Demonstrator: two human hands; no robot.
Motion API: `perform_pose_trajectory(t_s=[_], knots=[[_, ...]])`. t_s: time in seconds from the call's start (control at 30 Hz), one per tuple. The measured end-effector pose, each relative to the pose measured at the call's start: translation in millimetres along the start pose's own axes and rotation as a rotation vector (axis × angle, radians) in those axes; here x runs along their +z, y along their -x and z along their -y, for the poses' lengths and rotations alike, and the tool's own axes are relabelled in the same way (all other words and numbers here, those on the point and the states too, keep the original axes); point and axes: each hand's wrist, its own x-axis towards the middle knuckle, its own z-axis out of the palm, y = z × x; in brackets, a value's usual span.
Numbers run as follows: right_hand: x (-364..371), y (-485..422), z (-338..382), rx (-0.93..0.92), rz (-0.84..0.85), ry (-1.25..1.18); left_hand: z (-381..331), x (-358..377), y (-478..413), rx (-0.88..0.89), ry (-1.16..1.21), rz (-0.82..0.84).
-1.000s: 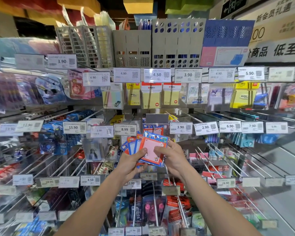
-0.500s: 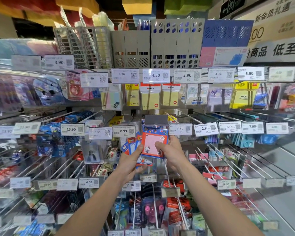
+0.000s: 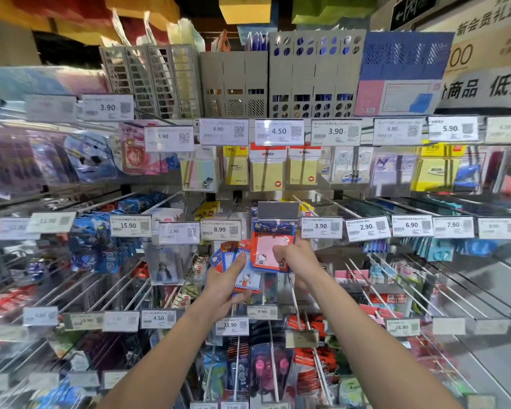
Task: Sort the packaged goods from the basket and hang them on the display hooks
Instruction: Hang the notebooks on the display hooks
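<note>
My right hand (image 3: 292, 255) pinches a pink memo-pad packet (image 3: 270, 246) with a blue and red cartoon border, held upright against the middle row. The packet's top sits just under a flipped-up grey price-tag holder (image 3: 278, 209) at the tip of a display hook. My left hand (image 3: 227, 280) grips a fanned stack of similar red and blue packets (image 3: 233, 261), just left of and below the single packet. The basket is out of view.
Rows of metal hooks (image 3: 366, 290) with price tags (image 3: 322, 227) stick out toward me on all sides. Yellow sticky-note packs (image 3: 267, 172) hang in the row above. Grey file holders (image 3: 310, 75) stand on the top shelf. Red and pink packaged goods (image 3: 266, 367) hang below my arms.
My right hand lifted the pink packet up from the fanned stack to the hook under the grey tag holder. My left hand stayed put with the stack.
</note>
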Motion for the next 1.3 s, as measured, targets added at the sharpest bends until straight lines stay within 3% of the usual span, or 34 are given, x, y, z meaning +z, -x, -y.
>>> perform_pose_trajectory(t_s=[0.5, 0.6, 0.7, 0.8, 0.93, 1.0, 1.3], knots=[[7, -31, 9, 0.103, -0.068, 0.278, 6, -36, -4, -0.072, -0.112, 0.001], [6, -37, -9, 0.182, -0.173, 0.427, 6, -45, -1, -0.095, -0.125, 0.001], [1, -32, -26, 0.219, -0.284, 0.366, 6, -50, 0, -0.097, -0.114, 0.012], [-4, -22, -38, 0.164, -0.183, 0.225, 4, -52, 3, -0.099, -0.085, 0.037], [2, -4, -48, 0.052, 0.193, 0.220, 5, -39, 12, -0.127, -0.077, 0.107], [4, 0, -52, 0.014, 0.270, 0.143, 7, -30, 18, -0.150, -0.116, 0.176], [-21, 28, -47, -0.129, 0.133, 0.061, 17, -14, 27, -0.147, -0.228, 0.397]])
